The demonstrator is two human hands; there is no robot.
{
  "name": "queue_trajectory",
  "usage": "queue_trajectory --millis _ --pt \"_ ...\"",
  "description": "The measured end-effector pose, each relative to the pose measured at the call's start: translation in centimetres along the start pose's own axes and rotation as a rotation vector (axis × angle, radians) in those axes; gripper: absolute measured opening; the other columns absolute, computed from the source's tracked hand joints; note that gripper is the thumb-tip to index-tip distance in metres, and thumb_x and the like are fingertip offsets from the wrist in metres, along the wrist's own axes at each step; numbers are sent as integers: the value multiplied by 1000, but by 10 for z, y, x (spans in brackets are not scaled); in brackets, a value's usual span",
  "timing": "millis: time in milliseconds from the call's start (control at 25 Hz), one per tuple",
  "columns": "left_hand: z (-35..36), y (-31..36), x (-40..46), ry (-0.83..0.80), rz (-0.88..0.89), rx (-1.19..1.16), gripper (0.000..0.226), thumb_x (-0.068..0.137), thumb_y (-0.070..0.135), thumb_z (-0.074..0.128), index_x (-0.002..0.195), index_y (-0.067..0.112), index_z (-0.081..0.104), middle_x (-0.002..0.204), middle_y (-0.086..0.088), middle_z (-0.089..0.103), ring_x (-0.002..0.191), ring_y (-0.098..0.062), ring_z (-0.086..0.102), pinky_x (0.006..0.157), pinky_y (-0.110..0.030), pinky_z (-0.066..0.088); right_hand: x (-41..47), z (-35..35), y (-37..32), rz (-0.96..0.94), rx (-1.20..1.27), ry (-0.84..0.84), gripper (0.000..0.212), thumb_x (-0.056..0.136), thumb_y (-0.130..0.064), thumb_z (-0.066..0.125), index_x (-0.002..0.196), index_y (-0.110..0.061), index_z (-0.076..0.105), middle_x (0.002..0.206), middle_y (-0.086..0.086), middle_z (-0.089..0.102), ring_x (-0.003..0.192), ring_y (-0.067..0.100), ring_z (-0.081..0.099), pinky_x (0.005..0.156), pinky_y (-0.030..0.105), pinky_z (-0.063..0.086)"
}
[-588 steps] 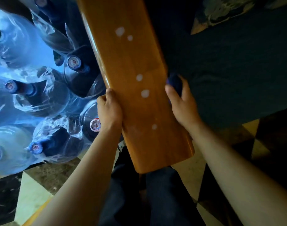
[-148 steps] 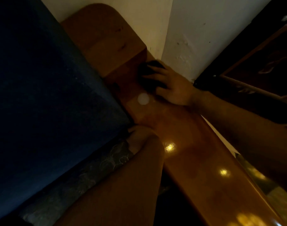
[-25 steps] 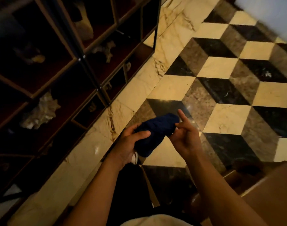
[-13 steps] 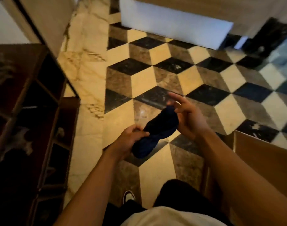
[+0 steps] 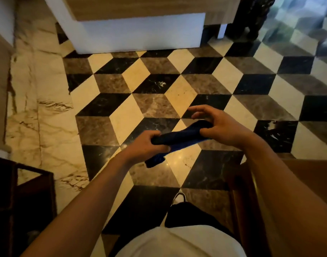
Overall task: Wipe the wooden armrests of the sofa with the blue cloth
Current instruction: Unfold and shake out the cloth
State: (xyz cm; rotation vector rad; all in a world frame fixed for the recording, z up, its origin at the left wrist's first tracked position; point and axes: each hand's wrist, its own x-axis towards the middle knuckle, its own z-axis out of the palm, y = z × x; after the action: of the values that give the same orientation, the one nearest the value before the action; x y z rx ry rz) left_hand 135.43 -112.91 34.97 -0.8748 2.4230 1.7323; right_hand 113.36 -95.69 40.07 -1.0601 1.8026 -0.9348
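Observation:
The dark blue cloth is stretched between both my hands in front of me, above the checkered floor. My left hand grips its lower left end, with a short tail of cloth hanging below the fist. My right hand pinches the upper right end with the thumb, while the other fingers are spread above it. A brown wooden piece of furniture shows at the right edge behind my right forearm. No sofa seat or cushion is in view.
A cube-pattern marble floor stretches ahead. A white-based counter or block stands at the top. A dark wooden shelf unit sits at the lower left. My shoe is on the floor below the hands.
My view has swung from the dark shelves to the open floor. The cloth has gone from a bunched bundle to being pulled out longer between my hands.

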Motion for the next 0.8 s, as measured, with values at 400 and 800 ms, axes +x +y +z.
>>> queue_trajectory --millis 400,800 --pt "-57 103 266 206 179 673 8 91 18 61 89 14 67 85 -7 67 82 -26 61 65 -34 43 128 -173 70 152 -224 457 14 103 -29 55 98 -35 65 88 -13 68 81 7 65 61 18 49" --pt "-71 275 565 -180 152 -661 25 84 42 76 101 26 82 109 -5 79 104 -27 75 74 -37 62 224 -394 80 -43 1024 924 41 96 -47 66 118 -14 77 127 16 72 119 31 69 90 41 60"
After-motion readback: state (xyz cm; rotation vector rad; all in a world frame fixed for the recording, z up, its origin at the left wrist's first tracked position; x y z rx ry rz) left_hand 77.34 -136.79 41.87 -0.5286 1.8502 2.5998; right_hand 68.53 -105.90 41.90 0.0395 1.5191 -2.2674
